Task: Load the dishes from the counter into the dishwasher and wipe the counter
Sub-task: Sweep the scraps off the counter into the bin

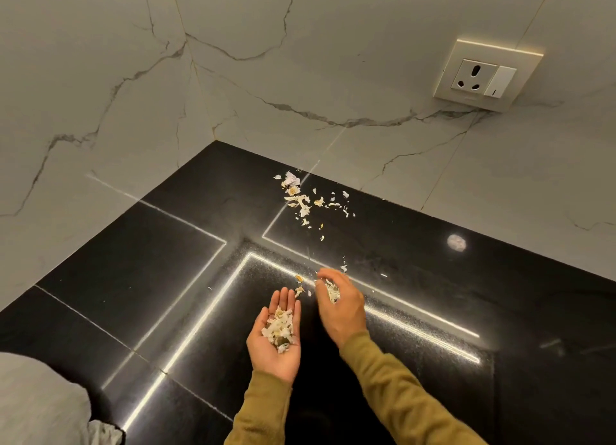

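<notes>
Left hand [276, 336] palm up, fingers straight and together — cupping a small heap of pale scraps [279, 328] | right hand [336, 299] just beside it, fingers curled down round more scraps above the black counter [150, 278] | loose scraps [301, 201] lie farther back near the wall — olive sleeves [393, 388] on both arms

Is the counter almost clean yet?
Partly. The open left hand already cups a heap of pale peel scraps; the right hand pinches more. Scattered scraps remain on the glossy black counter near the corner. No wiping shows.
</notes>
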`<move>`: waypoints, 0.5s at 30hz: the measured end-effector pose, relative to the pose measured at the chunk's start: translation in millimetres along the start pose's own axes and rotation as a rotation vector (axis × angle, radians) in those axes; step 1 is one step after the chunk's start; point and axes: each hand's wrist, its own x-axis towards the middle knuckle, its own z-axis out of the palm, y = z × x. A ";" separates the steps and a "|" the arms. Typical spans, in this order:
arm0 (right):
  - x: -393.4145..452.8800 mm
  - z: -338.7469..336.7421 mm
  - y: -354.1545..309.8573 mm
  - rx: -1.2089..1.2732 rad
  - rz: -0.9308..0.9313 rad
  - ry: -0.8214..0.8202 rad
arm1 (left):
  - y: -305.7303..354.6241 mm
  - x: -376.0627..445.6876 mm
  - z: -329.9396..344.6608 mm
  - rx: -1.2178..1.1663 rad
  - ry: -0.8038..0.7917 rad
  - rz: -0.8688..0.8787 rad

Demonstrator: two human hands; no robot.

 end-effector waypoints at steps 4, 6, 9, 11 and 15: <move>35.9 7.5 20.5 -0.270 -0.009 -0.364 | -1.3 -9.0 4.5 -0.024 0.013 -0.010; 42.7 19.3 23.1 -0.400 -0.128 -0.559 | -1.2 -10.4 5.3 -0.023 0.008 -0.012; 45.0 29.4 28.3 -0.478 -0.269 -0.692 | 1.3 -11.6 7.9 -0.023 0.031 -0.010; 43.0 24.5 36.5 -0.433 -0.302 -0.639 | 0.9 -12.5 6.9 -0.005 0.045 -0.005; 39.8 -6.0 66.2 -0.412 -0.376 -0.402 | 0.0 -12.2 7.1 -0.001 0.039 -0.003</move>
